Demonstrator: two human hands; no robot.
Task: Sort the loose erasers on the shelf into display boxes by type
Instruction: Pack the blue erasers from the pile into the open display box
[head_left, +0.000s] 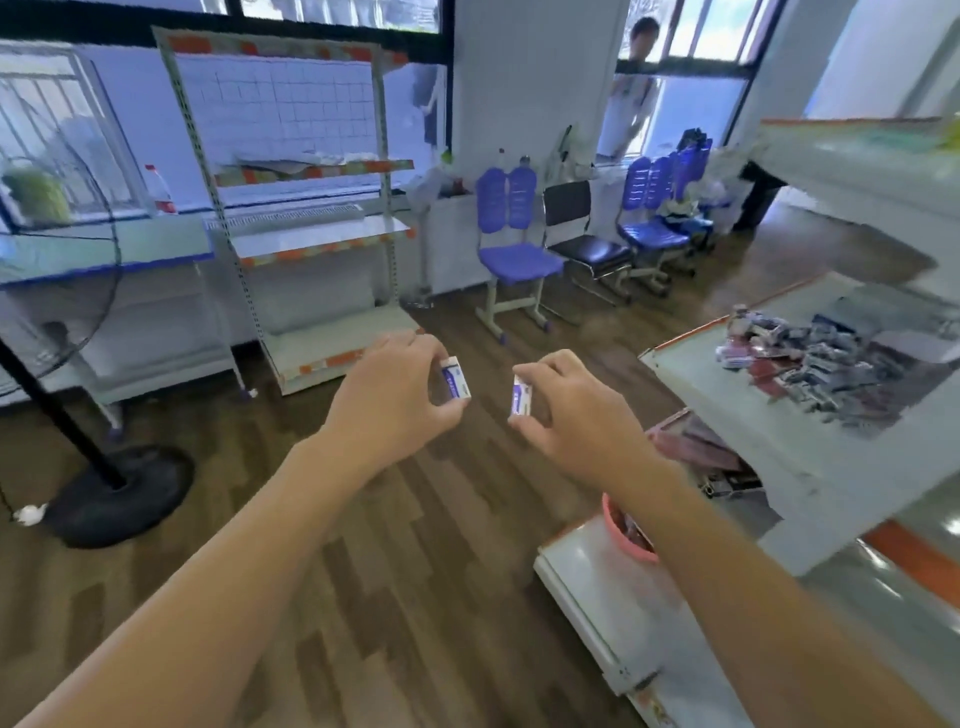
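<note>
My left hand (395, 395) pinches a white eraser with a blue sleeve (456, 379) between thumb and fingers, held in the air over the wooden floor. My right hand (571, 410) pinches a second eraser of the same look (522, 397), a short gap to the right of the first. A heap of several loose erasers (810, 358) in dark and red wrappers lies on the white shelf (691, 374) at the right, apart from both hands. The view is blurred there, so I cannot make out display boxes.
A pink bowl (626, 540) sits on the lower shelf (597, 582) under my right forearm. An empty white rack (311, 234) stands at the back left, a floor fan's base (119, 493) at the left. Blue chairs (511, 244) line the far wall, where a person (634, 88) stands.
</note>
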